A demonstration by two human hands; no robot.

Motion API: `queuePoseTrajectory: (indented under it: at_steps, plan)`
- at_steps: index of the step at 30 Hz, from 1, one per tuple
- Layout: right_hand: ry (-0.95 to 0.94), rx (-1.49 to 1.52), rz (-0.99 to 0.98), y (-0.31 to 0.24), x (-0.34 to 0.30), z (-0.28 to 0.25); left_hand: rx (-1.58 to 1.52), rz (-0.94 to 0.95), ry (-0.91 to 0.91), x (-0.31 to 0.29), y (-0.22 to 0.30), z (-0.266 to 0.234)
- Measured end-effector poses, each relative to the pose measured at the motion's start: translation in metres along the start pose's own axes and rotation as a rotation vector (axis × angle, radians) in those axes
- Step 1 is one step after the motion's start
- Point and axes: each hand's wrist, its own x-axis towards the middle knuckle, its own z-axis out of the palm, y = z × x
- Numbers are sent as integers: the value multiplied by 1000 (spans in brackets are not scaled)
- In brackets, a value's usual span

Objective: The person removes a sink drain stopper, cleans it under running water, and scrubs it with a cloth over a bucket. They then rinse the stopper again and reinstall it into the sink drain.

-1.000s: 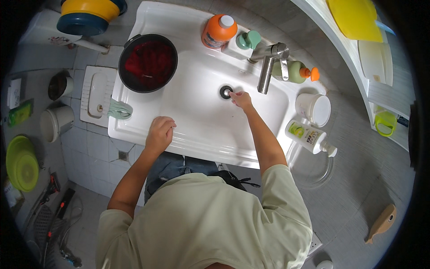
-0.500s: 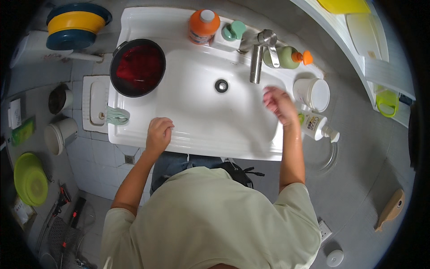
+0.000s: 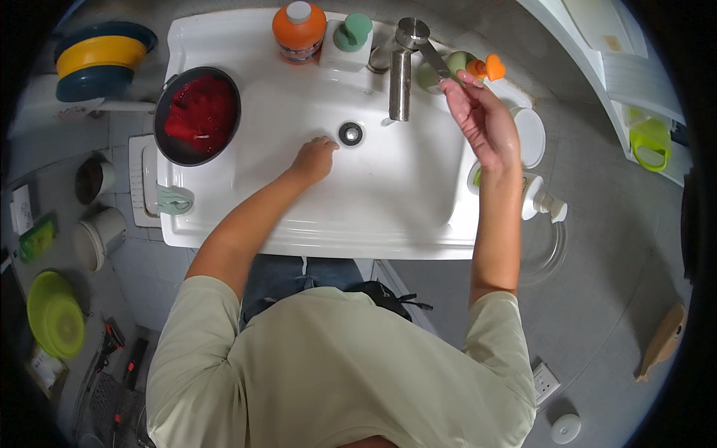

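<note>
My left hand (image 3: pixel 314 160) hangs over the white sink (image 3: pixel 291 209), just left of the black-rimmed drain (image 3: pixel 350 134). Its fingers are loosely bent and nothing shows in them. At the tap (image 3: pixel 400 89), my right hand (image 3: pixel 485 123) is raised with fingers stretched out, fingertips at the end of the metal lever (image 3: pixel 435 60). A dark pan (image 3: pixel 170 145) stands at the sink's left side, with wet red cloth (image 3: pixel 198 112) in it. Close behind the right hand is a green bottle with an orange pump (image 3: pixel 493 67).
An orange bottle (image 3: pixel 299 33) and a white dispenser with a green top (image 3: pixel 345 52) line the back rim. A white tub (image 3: pixel 529 138) and a white pump bottle (image 3: pixel 534 198) stand at the right. A green cloth (image 3: pixel 173 200) hangs at the left edge.
My left hand has moved right and forward, from the front rim to beside the drain. My right hand has risen to the tap lever, which now points to the right. The view has shifted slightly.
</note>
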Motion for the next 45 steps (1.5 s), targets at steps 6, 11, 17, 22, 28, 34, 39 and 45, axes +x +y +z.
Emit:
queuePoseTrajectory:
  at_steps: [6,11,17,22,28,34,39,45]
  plan:
    - [-305,-401,699,163,35,-128,-57,-217,-14,-12,-32,9]
    - [-220,-79,838,270,75,-107,-28,48,198,10,-27,22]
    - [-174,-357,638,258,84,-100,150,-11,77,57,14,24]
    - [-12,-229,445,214,72,-93,369,-53,-41,77,12,53]
    - [71,-567,30,215,102,-98,359,-40,-156,84,24,35]
    - [-118,-1282,-820,248,126,-118,119,23,110,39,47,-57]
    - [-526,-1191,-981,295,137,-82,49,-113,263,-22,58,-124]
    - [-542,-1408,-966,299,128,-52,44,-269,306,-67,69,-161]
